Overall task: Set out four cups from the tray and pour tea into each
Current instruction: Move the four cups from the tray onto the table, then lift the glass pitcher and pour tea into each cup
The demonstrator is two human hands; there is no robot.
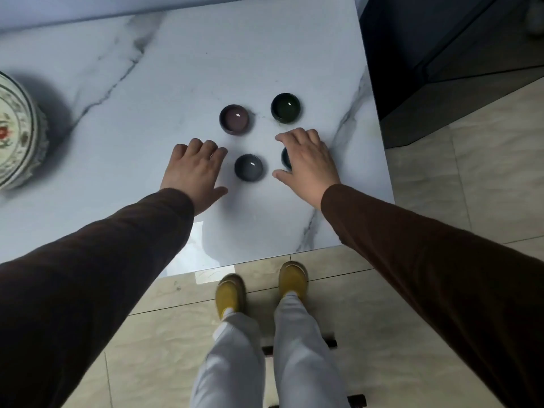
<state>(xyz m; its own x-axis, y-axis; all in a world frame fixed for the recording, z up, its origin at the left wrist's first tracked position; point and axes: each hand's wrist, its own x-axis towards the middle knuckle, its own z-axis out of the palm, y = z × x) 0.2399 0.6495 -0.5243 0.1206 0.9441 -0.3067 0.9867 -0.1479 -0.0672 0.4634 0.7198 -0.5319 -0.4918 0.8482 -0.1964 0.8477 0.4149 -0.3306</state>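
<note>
Four small cups in square on white marble table (176, 83), near right corner. Purple cup (234, 119) far left, dark green cup (286, 107) far right, grey cup (249, 167) near left, each glinting inside, maybe liquid. Fourth dark cup (285, 158) near right, mostly hidden under right hand (307, 163); fingers curl around it, grip contact unclear. Left hand (195, 169) flat, fingers spread, just left of grey cup, holding nothing. Painted porcelain jar (17, 131) at far left edge. Yellow slippers (231, 293) on tiled floor (426, 201).
</note>
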